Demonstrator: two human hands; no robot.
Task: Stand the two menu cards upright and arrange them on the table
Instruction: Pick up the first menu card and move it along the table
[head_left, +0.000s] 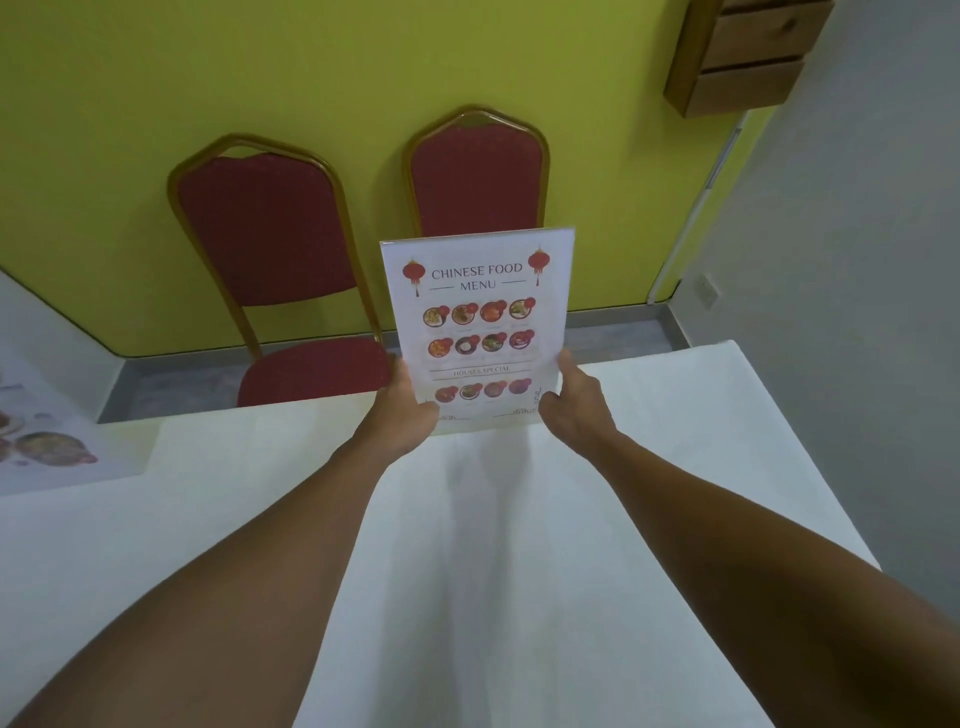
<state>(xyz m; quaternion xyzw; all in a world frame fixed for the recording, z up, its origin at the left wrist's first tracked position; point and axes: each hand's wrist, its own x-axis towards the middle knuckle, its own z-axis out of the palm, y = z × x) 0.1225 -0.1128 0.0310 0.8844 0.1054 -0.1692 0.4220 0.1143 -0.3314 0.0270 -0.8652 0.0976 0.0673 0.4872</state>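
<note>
A Chinese food menu card (478, 322) in a clear stand is upright near the far edge of the white table (493, 545), its printed face toward me. My left hand (410, 410) grips its lower left edge and my right hand (569, 402) grips its lower right edge. Its base is at the tablecloth, partly hidden by my hands. A second menu card (47, 441) lies flat at the far left of the table, cut off by the frame edge.
Two red padded chairs (275, 270) with gold frames stand behind the table against a yellow-green wall. The table's right edge drops to a grey floor (831, 312). A wooden box (748, 57) hangs on the wall at upper right.
</note>
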